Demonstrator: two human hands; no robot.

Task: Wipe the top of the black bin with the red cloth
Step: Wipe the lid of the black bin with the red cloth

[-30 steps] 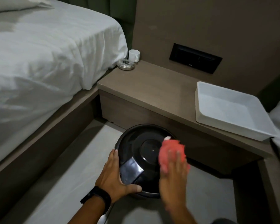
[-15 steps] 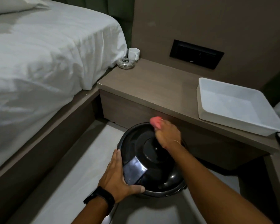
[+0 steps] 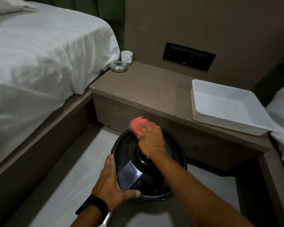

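Since half a second before, the red cloth (image 3: 137,126) had slid left along the black bin's (image 3: 126,149) far rim. The right hand (image 3: 152,140) gripped it bunched there, and the left hand's (image 3: 111,182) grip steadied the bin's near-left edge. Wiping looked underway; how much remained was unclear.

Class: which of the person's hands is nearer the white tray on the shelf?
Right. The right hand, with the red cloth, is at the black bin's far rim, nearer the white tray; the left hand holds the bin's near left side.
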